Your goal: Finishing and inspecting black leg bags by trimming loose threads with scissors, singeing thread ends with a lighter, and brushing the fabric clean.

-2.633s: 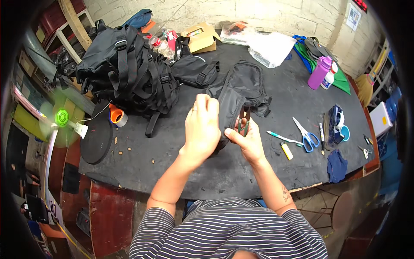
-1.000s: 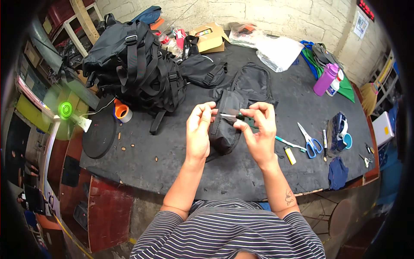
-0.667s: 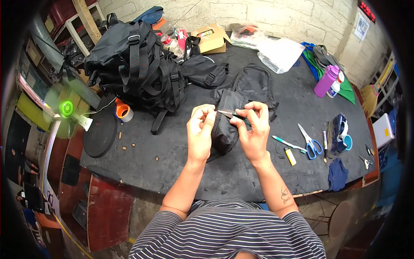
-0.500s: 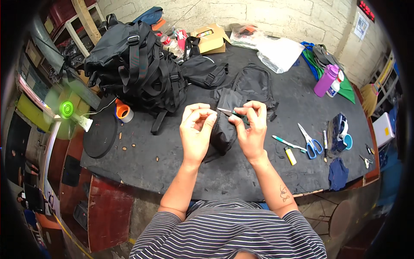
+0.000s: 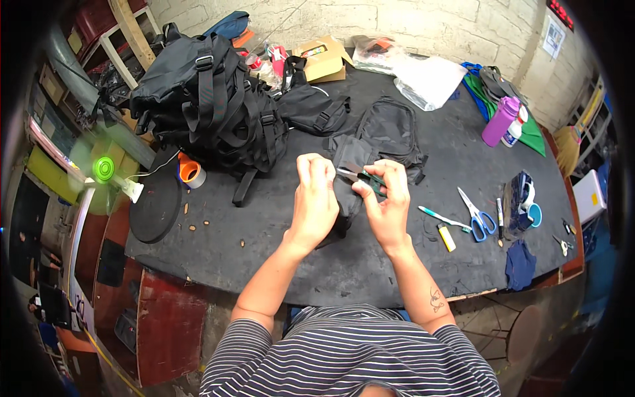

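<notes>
My right hand [image 5: 383,208] grips a small cutting tool, which looks like thread snips [image 5: 376,181], with short metal blades pointing left and a dark green handle. Beside the blades, my left hand [image 5: 313,210] is closed with its fingers curled together. Whatever it pinches is hidden or too fine to see. Beneath both hands lies a black fabric pouch [image 5: 344,147], partly covered by them. Just beyond it, a flat black zippered bag [image 5: 389,129] rests on the dark table [image 5: 284,264].
A big black backpack [image 5: 198,99] stands at the left, near an orange tape roll [image 5: 192,173] and a spinning fan [image 5: 104,169]. Rightward lie a toothbrush [image 5: 443,219], blue-handled scissors [image 5: 479,218] and a yellow lighter [image 5: 446,238]. A purple bottle [image 5: 501,122] stands farther back.
My left hand has moved right and turned, closing in on the blades. The snips' blades now appear parted and slightly lower, while my right hand stays nearly in place.
</notes>
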Demonstrator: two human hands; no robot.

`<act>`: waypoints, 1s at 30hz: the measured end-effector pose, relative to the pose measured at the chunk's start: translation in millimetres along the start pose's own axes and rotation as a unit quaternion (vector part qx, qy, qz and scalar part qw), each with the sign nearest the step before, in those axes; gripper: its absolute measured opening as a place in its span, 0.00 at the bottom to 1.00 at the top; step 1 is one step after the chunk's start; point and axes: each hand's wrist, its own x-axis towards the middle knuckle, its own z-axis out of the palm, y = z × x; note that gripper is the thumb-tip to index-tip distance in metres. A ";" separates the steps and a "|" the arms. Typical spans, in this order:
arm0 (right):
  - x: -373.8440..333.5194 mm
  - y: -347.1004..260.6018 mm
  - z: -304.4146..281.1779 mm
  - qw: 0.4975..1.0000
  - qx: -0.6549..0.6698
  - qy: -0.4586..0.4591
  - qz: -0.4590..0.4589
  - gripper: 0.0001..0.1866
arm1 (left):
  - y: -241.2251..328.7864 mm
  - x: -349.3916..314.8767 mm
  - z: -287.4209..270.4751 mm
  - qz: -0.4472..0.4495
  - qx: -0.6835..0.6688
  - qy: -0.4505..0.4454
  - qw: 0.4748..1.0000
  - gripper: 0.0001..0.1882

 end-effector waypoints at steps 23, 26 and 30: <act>-0.3 -4.8 -15.3 0.988 -0.121 -0.010 -0.092 0.11 | -3.3 -6.7 32.4 -0.037 -0.204 0.083 0.975 0.05; -0.8 1.9 -17.6 0.989 -0.113 0.002 -0.094 0.11 | 0.4 -11.8 30.9 -0.101 -0.316 0.101 0.938 0.05; -4.5 9.3 -26.0 0.992 0.016 -0.020 0.127 0.16 | -9.8 -17.3 30.5 -0.122 -0.542 0.022 0.831 0.10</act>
